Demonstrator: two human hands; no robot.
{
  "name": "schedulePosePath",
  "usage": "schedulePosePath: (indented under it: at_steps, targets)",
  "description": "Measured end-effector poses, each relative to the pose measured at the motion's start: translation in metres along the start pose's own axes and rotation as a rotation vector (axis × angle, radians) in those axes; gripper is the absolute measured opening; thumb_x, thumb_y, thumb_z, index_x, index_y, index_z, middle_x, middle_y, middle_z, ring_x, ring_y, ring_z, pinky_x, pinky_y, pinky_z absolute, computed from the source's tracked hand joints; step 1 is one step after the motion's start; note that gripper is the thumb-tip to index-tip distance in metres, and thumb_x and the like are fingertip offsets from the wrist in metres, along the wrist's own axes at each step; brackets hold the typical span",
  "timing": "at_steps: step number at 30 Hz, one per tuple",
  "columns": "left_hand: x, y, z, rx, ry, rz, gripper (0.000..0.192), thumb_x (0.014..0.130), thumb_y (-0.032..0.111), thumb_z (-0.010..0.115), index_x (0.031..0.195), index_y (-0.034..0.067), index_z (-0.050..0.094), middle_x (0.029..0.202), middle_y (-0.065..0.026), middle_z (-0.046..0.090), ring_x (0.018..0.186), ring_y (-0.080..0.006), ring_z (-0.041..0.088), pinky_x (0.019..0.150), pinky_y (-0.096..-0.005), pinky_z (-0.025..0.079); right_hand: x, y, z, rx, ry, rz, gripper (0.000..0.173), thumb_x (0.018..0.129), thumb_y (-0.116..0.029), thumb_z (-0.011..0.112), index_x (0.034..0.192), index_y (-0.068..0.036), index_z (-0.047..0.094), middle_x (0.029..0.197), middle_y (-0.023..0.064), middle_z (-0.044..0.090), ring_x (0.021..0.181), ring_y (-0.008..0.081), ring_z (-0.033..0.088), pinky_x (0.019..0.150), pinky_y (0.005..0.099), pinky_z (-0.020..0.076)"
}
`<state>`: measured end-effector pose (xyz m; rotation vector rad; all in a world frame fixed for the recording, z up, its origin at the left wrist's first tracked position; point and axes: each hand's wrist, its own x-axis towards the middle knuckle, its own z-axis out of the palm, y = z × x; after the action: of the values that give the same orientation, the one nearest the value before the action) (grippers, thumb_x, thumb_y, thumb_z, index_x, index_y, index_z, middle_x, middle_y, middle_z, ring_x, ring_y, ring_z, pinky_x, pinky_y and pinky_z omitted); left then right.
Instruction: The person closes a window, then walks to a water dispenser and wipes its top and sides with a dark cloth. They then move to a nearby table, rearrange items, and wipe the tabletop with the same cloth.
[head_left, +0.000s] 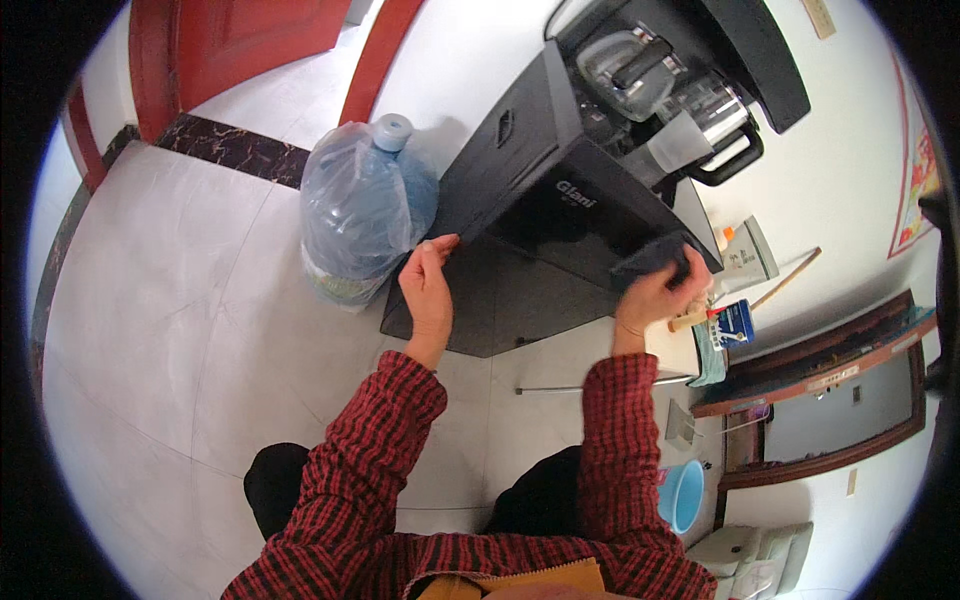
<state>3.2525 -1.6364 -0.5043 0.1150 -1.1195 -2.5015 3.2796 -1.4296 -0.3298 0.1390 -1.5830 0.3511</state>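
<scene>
Before me stands a black tea-bar water dispenser (559, 225), its glossy front bearing the maker's name. My left hand (429, 289) is at the left front edge of the cabinet, thumb and fingers close together; whether they grip the edge cannot be made out. At the right front corner, my right hand (667, 292) holds a dark cloth (649, 259) bunched against the cabinet. On the dispenser's upper shelf sit a glass kettle (630, 71) with a black handle and a glass jug (709, 109). A frosted cup (680, 142) is beside the jug.
A large water bottle (367, 210) wrapped in clear plastic stands left of the dispenser. To the right, a small stand (667, 352) carries a glue bottle (690, 321) and a blue-white packet (733, 326). A light-blue bucket (682, 495) is by my right arm. A red door (255, 45) is at upper left.
</scene>
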Motion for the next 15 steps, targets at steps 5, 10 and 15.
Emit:
schedulePosePath:
  at_steps: [5,10,15]
  targets:
    - [-0.002,-0.002,0.001,-0.050,0.020,-0.019,0.042,0.111,0.025,0.042,0.109,-0.004,0.073,0.107,-0.0088,0.075,0.096,-0.0150,0.066,0.091,-0.0300,0.049,-0.017,-0.094,0.089,0.156,-0.321,-0.391,0.035,0.075,0.009,0.068,0.103,-0.011,0.074,0.107,0.0097,0.064,0.099,0.0323,0.059,0.087,0.0412,0.0485]
    - [0.001,0.009,0.002,0.028,0.058,-0.093,0.042,0.110,0.023,0.044,0.102,-0.007,0.072,0.098,-0.0121,0.074,0.091,-0.0177,0.069,0.087,-0.0317,0.053,-0.034,-0.053,0.054,0.296,-0.612,-0.718,0.032,0.073,-0.003,0.076,0.103,-0.015,0.075,0.107,0.0033,0.065,0.100,0.0267,0.060,0.088,0.0433,0.0471]
    - [0.004,0.009,-0.006,-0.028,0.046,-0.094,0.042,0.110,0.023,0.044,0.099,-0.007,0.071,0.095,-0.0123,0.074,0.089,-0.0184,0.069,0.085,-0.0315,0.053,-0.101,0.006,0.000,0.199,-1.122,-0.821,0.031,0.079,-0.011,0.071,0.109,-0.018,0.073,0.107,0.0015,0.066,0.101,0.0269,0.060,0.089,0.0427,0.0464]
